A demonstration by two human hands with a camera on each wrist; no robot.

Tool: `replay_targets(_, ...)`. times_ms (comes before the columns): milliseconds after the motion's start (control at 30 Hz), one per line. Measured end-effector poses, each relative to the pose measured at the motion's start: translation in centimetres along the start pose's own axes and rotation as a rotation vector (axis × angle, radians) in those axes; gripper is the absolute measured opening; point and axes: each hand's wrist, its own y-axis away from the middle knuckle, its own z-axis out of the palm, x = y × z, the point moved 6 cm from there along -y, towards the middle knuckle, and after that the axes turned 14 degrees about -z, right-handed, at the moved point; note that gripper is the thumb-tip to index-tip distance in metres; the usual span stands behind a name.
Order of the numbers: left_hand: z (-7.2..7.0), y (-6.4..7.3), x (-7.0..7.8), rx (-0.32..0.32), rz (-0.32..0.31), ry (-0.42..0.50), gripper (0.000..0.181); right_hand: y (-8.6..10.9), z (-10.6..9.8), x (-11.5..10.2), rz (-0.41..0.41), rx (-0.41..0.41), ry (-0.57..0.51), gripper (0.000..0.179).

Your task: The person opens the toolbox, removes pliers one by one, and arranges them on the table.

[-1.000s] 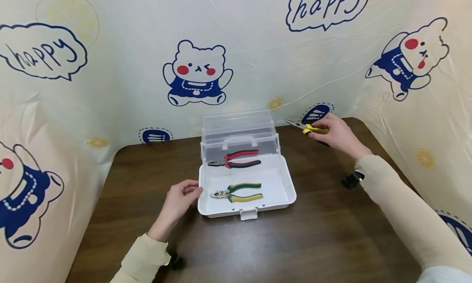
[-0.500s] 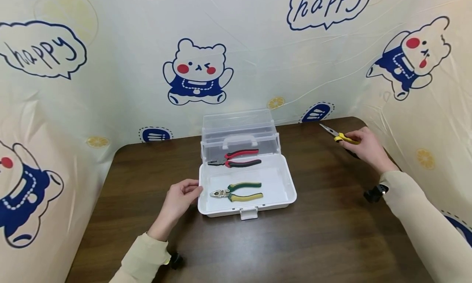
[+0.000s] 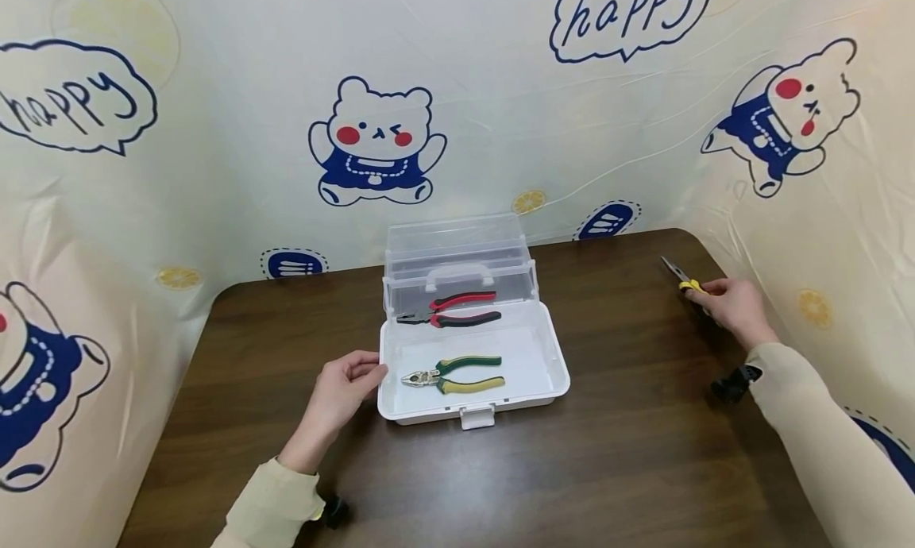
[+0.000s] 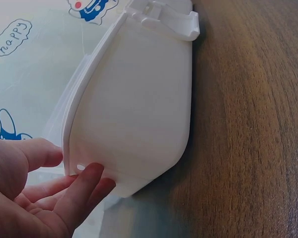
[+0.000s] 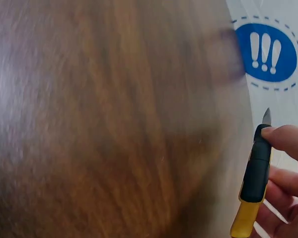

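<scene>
With thumb and fingers, my left hand [image 3: 336, 393] pinches the left rim of an open white toolbox [image 3: 525, 361]; the left wrist view shows thumb and fingertips on either side of the box's edge [image 4: 67, 134]. On the right side of the table, my right hand [image 3: 736, 308] grips yellow-and-black needle-nose pliers [image 3: 689, 285] by the handles, jaws pointing away. The right wrist view has these pliers [image 5: 257, 171] edge-on. Inside the box lie green-and-yellow combination pliers [image 3: 472, 386] at the front and red-and-black combination pliers [image 3: 468, 320] behind them.
The toolbox's clear lid [image 3: 457, 242] with its handle is tipped back near the rear table edge, and a white latch [image 3: 476, 418] hangs at the box's front. A patterned cloth [image 3: 486, 135] rises behind and beside the brown wooden table [image 3: 608, 453].
My right hand has carried the needle-nose pliers to the right and slightly toward me, away from the box. The left hand has stayed on the toolbox rim.
</scene>
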Motion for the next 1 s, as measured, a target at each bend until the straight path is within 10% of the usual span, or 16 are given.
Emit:
replay_targets(367,0.1,0.0,-0.1,0.001,0.003,-0.008,0.032,1.1,0.0,1.5,0.13,-0.01,0.047,0.055)
replay_targets(1000,0.0,0.2,0.1,-0.003,-0.002,-0.005,0.031,1.3,0.3,0.7,-0.007,-0.101,0.095,0.06)
